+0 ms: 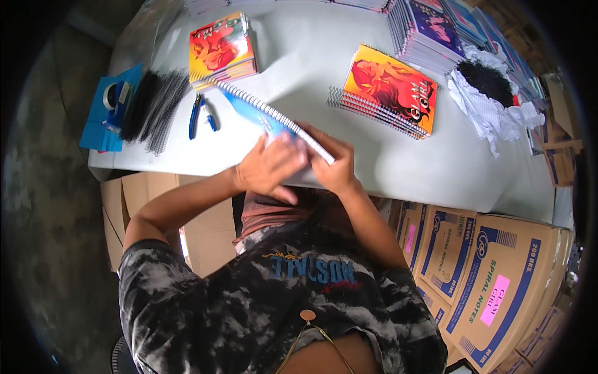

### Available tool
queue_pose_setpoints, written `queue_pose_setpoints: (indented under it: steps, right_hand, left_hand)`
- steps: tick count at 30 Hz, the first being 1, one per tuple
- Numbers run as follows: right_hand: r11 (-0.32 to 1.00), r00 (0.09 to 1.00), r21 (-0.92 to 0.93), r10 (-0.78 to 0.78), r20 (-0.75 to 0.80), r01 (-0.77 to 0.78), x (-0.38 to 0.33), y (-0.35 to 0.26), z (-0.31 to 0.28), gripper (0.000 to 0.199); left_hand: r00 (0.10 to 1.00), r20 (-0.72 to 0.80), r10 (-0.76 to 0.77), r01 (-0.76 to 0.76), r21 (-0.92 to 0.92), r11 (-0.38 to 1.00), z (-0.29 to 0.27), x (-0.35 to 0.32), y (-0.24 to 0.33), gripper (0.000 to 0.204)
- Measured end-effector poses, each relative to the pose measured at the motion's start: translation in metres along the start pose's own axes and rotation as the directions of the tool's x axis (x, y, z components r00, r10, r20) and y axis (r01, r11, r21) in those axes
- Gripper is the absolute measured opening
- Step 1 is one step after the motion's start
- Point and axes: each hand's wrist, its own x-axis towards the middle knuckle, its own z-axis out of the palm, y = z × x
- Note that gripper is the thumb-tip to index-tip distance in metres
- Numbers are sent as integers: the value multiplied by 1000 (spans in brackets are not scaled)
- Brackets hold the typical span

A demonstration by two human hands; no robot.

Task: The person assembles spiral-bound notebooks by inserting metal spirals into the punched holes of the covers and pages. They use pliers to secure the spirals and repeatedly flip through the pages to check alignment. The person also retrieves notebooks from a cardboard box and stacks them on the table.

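Both my hands hold a spiral-bound notebook [252, 111] with a blue cover, tilted on edge over the near side of the white table [430, 168]. My left hand [269, 167] grips its near end from the left. My right hand [333, 163] clasps the same end from the right, fingers along the wire spine. Blue-handled pliers [200, 116] lie on the table just left of the notebook. A pile of black wire binding coils [156, 107] lies further left.
Two stacks of red-and-yellow covered spiral notebooks stand on the table, one at the back left [219, 48] and one to the right [391, 88]. More notebook stacks [427, 31] line the back. A white bag of black coils [489, 84], a blue tape dispenser [115, 100] and cardboard boxes [492, 280] surround me.
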Motion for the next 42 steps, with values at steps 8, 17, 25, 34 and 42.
queue_pose_setpoints:
  steps: [8, 17, 25, 34, 42]
  right_hand:
    - [996, 997, -77, -39, 71, 44, 3, 2, -6, 54]
    - [1000, 996, -17, -20, 88, 22, 2, 0, -4, 52]
    - [901, 945, -286, -320, 67, 326, 48, -63, -19, 67]
    - [914, 915, -40, 404, 16, -403, 51, -58, -64, 16]
    - [937, 926, 73, 348, -144, -341, 40, -60, -53, 13]
  left_hand:
    - [935, -217, -280, 221, -260, 940, 31, 4, 16, 99]
    - [960, -175, -220, 168, -272, 947, 28, 17, 24, 103]
    - [689, 68, -721, 496, -769, 402, -94, 107, 14, 43]
    - [387, 585, -712, 383, -805, -453, -43, 100, -19, 22]
    - [668, 508, -544, 358, -860, -363, -40, 107, -52, 16]
